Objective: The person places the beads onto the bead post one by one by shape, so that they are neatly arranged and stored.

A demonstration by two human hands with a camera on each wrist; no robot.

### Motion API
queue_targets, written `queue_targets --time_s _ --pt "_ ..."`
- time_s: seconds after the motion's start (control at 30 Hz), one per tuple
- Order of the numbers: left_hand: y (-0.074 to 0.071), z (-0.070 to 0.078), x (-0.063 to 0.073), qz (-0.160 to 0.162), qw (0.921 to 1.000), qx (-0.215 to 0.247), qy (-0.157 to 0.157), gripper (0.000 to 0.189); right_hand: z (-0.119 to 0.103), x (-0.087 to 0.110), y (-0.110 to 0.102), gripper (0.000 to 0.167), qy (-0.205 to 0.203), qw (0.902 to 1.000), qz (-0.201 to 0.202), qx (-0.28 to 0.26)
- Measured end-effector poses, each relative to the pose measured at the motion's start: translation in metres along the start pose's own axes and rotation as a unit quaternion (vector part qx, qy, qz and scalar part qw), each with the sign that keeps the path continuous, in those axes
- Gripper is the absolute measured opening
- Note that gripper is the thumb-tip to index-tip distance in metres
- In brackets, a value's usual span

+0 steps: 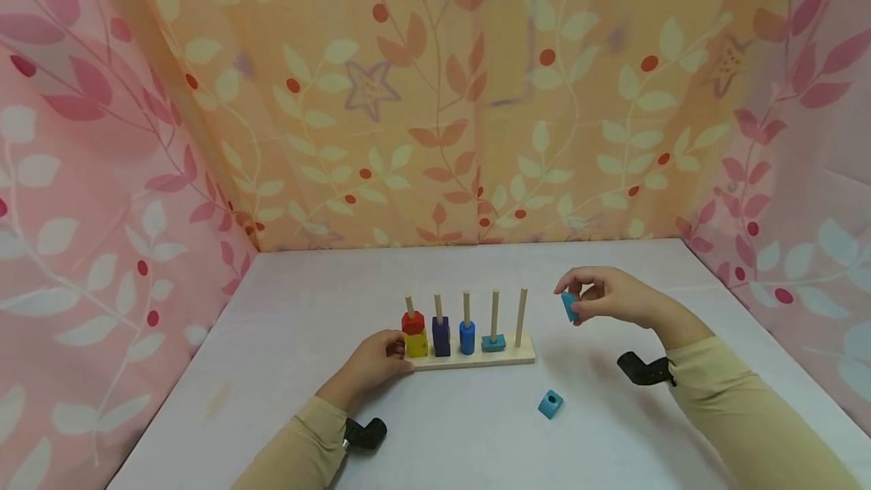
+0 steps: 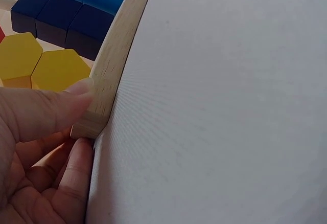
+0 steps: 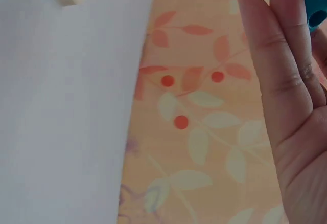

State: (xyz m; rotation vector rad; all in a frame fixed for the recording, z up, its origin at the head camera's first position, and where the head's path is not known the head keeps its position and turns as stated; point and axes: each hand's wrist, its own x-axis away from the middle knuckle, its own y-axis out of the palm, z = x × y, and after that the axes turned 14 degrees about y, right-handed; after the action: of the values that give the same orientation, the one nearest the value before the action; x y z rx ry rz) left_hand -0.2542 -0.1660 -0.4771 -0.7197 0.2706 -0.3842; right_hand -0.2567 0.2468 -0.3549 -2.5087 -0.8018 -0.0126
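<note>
A wooden peg stand [image 1: 476, 361] with several upright pegs is on the white table. My left hand [image 1: 373, 360] grips its left end; in the left wrist view the thumb [image 2: 76, 93] lies on the base's edge with fingers beneath. On the pegs, left to right, are a red block [image 1: 412, 323] above yellow blocks [image 1: 416, 344], dark blue blocks [image 1: 441, 339], blue cylinders [image 1: 466, 338] and a flat teal block [image 1: 493, 343]; the rightmost peg [image 1: 521, 316] is bare. Right of the stand, my right hand [image 1: 615, 297] pinches a teal block [image 1: 568, 307], raised above the table. Its hole [image 3: 317, 18] shows in the right wrist view.
Another teal block [image 1: 550, 404] with a hole lies on the table in front of the stand's right end. Leaf-patterned cloth [image 1: 435, 134] stands behind the table and along both sides. Each wrist carries a black camera mount, one at the right sleeve [image 1: 643, 369].
</note>
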Motion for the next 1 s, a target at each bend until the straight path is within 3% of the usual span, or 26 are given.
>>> queue_targets --time_s 0.13,0.37,0.5,0.67,0.87,1.0 --pt "0.000 -0.001 -0.001 0.000 1.0000 -0.001 0.004 0.044 -0.011 -0.007 0.000 0.024 -0.034 0.9992 0.016 -0.012" --pt "0.001 -0.001 0.000 0.006 0.9999 -0.005 0.012 0.038 -0.028 -0.022 0.009 0.026 -0.035 0.9933 0.108 0.018" --pt "0.002 0.000 0.000 0.009 0.9998 -0.005 0.016 0.033 -0.032 -0.031 0.015 0.026 -0.058 0.9929 0.101 -0.022" --pt "0.002 0.000 -0.001 0.009 0.9999 0.004 0.011 0.033 -0.036 -0.043 0.027 0.027 -0.050 0.9922 0.095 -0.063" --pt "0.000 0.001 -0.001 0.006 0.9998 0.001 0.017 0.032 -0.041 -0.054 0.042 0.024 -0.044 0.9912 0.118 -0.042" --pt "0.001 0.000 -0.001 0.006 0.9999 0.003 0.015 0.031 -0.040 -0.059 0.049 0.022 -0.034 0.9926 0.111 -0.033"
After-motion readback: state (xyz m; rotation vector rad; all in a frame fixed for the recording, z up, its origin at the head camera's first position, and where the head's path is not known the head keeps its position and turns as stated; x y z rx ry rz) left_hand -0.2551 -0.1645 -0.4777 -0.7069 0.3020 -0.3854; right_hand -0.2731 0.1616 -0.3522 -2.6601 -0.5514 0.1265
